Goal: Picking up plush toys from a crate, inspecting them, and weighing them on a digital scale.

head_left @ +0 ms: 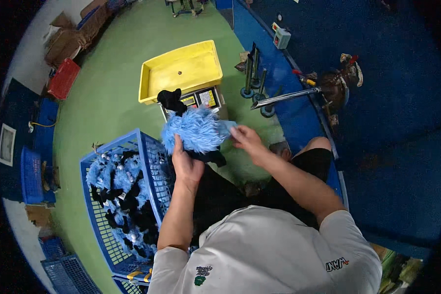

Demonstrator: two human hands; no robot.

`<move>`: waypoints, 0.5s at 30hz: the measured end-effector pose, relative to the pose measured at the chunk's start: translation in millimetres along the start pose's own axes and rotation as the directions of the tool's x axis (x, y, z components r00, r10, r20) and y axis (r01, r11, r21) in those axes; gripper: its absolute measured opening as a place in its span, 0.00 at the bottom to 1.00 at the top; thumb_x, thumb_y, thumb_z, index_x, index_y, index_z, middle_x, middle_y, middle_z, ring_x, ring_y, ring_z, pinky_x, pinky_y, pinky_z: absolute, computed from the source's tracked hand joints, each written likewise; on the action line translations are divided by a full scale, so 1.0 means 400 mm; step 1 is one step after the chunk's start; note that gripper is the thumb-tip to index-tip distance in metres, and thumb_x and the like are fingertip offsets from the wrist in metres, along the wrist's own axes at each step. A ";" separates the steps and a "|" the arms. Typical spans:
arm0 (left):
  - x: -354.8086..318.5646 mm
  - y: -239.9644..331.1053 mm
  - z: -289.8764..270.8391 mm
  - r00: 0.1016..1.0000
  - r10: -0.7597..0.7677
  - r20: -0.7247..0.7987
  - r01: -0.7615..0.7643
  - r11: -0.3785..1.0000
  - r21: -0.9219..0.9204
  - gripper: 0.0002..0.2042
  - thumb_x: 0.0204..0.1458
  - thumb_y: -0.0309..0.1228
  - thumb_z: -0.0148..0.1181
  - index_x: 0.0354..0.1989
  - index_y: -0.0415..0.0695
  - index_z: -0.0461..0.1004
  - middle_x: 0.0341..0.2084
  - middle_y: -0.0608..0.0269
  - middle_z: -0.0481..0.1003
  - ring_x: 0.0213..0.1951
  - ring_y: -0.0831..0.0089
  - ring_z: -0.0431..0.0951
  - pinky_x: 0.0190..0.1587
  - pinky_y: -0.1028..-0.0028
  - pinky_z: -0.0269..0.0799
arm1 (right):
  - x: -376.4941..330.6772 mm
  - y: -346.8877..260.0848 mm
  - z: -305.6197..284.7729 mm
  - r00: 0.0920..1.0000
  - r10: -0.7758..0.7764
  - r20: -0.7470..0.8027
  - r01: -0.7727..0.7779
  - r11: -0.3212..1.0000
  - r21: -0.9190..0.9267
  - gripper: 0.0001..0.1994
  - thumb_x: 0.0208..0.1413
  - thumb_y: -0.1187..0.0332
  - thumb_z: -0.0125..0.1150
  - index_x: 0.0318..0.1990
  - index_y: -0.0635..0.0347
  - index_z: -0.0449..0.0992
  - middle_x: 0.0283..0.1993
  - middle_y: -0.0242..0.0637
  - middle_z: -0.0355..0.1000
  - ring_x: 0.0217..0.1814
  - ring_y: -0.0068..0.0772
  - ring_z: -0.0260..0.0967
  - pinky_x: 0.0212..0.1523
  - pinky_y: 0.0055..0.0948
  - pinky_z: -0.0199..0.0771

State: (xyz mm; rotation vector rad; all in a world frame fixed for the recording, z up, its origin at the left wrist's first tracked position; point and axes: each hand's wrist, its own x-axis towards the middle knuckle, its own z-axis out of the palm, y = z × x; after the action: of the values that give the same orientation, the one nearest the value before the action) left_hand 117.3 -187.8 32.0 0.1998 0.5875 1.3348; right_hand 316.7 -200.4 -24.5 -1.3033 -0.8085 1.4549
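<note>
A fluffy blue plush toy (193, 131) with black limbs is held up in front of my lap. My left hand (187, 164) grips its near left side, the thumb lying on the fur and the other fingers hidden beneath. At the toy's right end, my right hand (250, 143) pinches a smooth light-blue fabric flap (227, 128). Just beyond the toy is a digital scale (208, 98) with a keypad, partly covered by it. A yellow tray (196, 61) rests on the scale, with one small dark thing in it.
To my left stands a blue plastic basket (141, 142) full of similar blue and black plush pieces. A metal tube (286, 98) juts from a blue machine panel (299, 110) on the right. Dark upright posts (250, 73) stand near that panel. Farther left lies a red crate (63, 78).
</note>
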 end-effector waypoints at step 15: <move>0.054 -0.311 0.168 0.984 -0.177 -0.017 0.174 0.935 0.308 0.16 0.67 0.39 0.50 0.51 0.38 0.72 0.41 0.57 0.77 0.35 0.70 0.77 0.33 0.73 0.76 | 0.033 -0.232 -0.405 0.600 -0.679 -0.424 0.453 0.725 -0.520 0.15 0.64 0.72 0.54 0.57 0.64 0.70 0.50 0.44 0.74 0.45 0.35 0.72 0.47 0.34 0.73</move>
State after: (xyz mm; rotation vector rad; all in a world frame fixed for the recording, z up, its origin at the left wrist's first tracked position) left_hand 259.9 -184.4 24.8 0.4000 0.7865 1.0636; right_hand 496.3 -181.3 24.7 -1.4608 -0.9680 0.3188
